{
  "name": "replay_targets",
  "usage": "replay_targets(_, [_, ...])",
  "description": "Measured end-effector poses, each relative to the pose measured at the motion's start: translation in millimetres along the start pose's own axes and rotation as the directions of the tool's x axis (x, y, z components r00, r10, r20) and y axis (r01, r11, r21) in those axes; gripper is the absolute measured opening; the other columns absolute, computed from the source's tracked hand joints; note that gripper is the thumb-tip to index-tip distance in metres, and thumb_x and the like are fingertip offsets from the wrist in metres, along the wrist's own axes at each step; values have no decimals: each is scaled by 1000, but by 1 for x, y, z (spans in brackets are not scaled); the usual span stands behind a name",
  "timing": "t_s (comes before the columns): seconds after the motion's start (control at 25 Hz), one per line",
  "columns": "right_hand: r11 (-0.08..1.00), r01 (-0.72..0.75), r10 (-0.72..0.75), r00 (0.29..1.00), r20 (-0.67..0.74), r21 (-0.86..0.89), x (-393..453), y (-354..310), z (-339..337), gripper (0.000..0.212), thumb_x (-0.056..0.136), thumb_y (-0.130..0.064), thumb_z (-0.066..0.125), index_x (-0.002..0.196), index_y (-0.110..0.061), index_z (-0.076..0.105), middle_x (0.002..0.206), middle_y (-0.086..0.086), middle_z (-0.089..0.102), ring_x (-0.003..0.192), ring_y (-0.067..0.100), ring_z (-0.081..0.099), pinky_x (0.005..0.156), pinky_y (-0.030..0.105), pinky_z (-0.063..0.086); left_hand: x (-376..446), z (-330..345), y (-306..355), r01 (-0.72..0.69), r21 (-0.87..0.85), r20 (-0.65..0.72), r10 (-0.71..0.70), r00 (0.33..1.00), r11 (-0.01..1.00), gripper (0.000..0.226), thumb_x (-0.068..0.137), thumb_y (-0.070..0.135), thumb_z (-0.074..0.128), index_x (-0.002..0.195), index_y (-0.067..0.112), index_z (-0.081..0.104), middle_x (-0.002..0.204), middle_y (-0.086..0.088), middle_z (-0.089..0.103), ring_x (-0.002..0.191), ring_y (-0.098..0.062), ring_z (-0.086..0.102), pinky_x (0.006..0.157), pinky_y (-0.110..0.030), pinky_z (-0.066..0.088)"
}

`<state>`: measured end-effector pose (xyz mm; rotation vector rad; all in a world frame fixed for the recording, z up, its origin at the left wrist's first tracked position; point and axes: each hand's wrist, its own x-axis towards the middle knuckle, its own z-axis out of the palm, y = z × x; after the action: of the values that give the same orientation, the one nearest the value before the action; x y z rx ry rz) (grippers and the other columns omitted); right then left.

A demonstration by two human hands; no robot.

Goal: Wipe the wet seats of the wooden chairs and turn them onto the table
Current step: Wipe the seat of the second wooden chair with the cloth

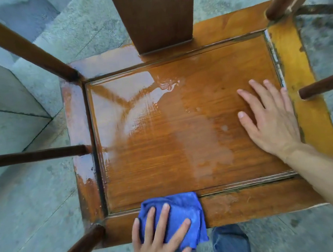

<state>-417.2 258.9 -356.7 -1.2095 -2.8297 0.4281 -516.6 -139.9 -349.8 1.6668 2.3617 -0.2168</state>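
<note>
Head view looks straight down on a wooden chair seat [182, 128], glossy with water across its left half and near the back splat [154, 13]. Left hand [157, 243] presses a folded blue cloth [178, 208] flat on the seat's front rail, fingers spread straight. Right hand [270, 118] lies flat on the right side of the seat, fingers apart, holding nothing. No writing or labels can be read anywhere.

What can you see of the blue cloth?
The cloth is blue, microfibre-looking and bunched into a loose wad. It lies on the near front rail of the wet wooden seat, hanging over the edge. The left hand presses it with spread fingers; nothing else touches it.
</note>
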Motion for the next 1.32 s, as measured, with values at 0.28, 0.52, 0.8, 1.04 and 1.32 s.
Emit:
replay_targets(0.28, [995,7,5,992,-124,97,-1,6,8,55,99,-37,38,151,-18,40,160,5,39,151,28,28,125,51,15,165,-46,27,61,-127,-39,-66,997,990,66,89,78,30,150,53,25,167,-16,12,152,-48,5,118,-68,12])
replay_targets(0.52, [994,9,11,985,-171,110,0,6,8,62,100,-40,43,155,-17,26,163,14,30,150,30,32,124,53,20,401,-102,44,21,-102,-177,-39,983,995,60,96,66,26,153,47,26,168,-14,11,153,-44,7,121,-61,10])
replay_targets(0.8, [998,-16,24,990,-140,61,1,8,8,63,101,-43,38,158,-22,22,164,7,29,152,25,27,125,50,18,526,-147,55,96,-208,-36,-106,994,973,52,106,45,21,150,21,36,151,-13,44,140,-34,38,114,-46,24])
replay_targets(1.04, [997,-16,30,984,-174,78,2,7,9,65,97,-41,42,155,-15,29,162,11,34,150,26,32,124,48,19,344,-91,25,-242,-166,-207,206,956,956,56,102,41,32,155,24,34,165,-3,25,153,-24,21,124,-46,15])
replay_targets(1.32, [997,-69,67,996,-65,-29,10,-8,-1,62,92,-50,38,143,-15,49,153,16,41,143,38,36,123,55,17,118,-32,-50,482,-194,-27,-496,868,854,70,95,63,33,158,34,20,168,-6,11,155,-29,9,121,-53,18])
